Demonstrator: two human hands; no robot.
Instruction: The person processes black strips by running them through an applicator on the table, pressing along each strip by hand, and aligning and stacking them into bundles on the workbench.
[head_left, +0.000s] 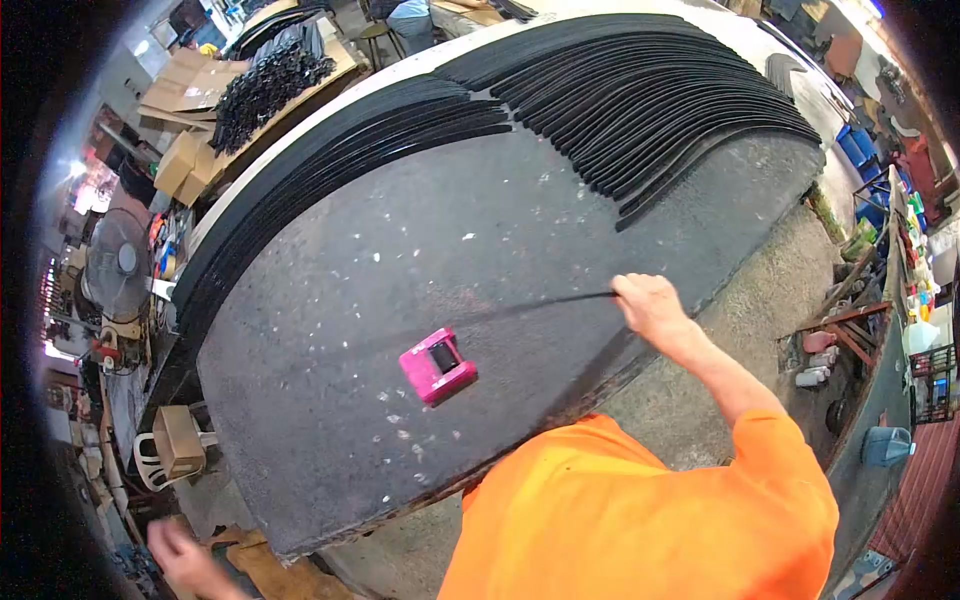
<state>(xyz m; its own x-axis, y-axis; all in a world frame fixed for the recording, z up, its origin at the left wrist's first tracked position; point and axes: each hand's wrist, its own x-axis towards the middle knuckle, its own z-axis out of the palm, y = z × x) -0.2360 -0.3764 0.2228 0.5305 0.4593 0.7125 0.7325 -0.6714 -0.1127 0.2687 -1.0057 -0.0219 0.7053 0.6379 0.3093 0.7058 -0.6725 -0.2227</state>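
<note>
My right hand (647, 303) is closed on the end of a thin black strip (530, 305) and holds it over the dark table (330, 430). The strip stretches to the left and blurs toward its far end. My left hand (180, 555) is off the table at the lower left, smeared by motion, so its fingers cannot be made out. A pink box with a black part (438, 366) sits on the table, below the strip. Long black strips (640, 100) lie side by side along the far right of the table, and another bundle (330, 165) curves along the far left edge.
A standing fan (118, 258) and a cardboard box (178, 441) on a white chair are at the left. Behind, a bench holds a heap of black pieces (262, 92). A person (410, 22) is at the top. Blue crates (862, 150) stand at the right.
</note>
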